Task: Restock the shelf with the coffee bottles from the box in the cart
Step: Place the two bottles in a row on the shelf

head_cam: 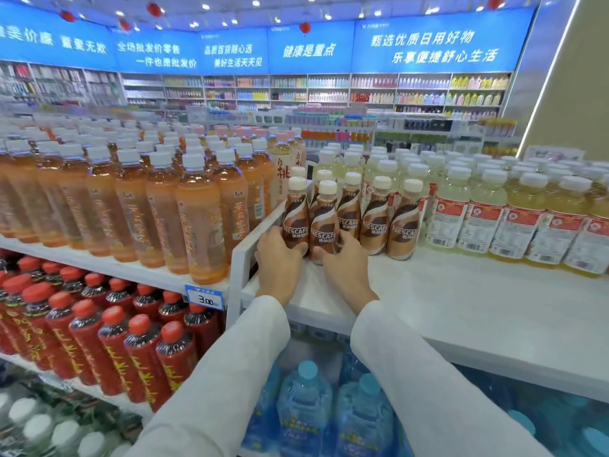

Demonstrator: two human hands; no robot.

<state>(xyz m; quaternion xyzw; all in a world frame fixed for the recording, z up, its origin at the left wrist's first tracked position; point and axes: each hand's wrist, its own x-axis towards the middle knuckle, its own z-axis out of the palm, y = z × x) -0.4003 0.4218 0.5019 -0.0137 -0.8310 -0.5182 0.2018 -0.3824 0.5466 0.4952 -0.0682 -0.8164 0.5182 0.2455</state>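
both hands are up on the top shelf (461, 291), just right of the white divider (260, 230). left hand (280, 258) is wrapped round the lower part of the coffee bottle (295, 216) standing right against the divider, fingers curled on it. right hand (346, 262) grips the second coffee bottle (324, 222), which touches the first on the side away from the divider. both are upright. the hands cover the bottoms, so can't tell if they're fully set down. three more coffee bottles (374, 219) stand in a row further right of the divider, upright, white caps, at least one more behind. past those are pale yellow drinks (478, 219) with red and white labels. left of the divider, orange tea bottles (197, 225) are packed tight. under them are a price tag (206, 298) and red-capped bottles (115, 341). below the divider are blue water jugs (303, 407). white sleeves (230, 374) on both arms.
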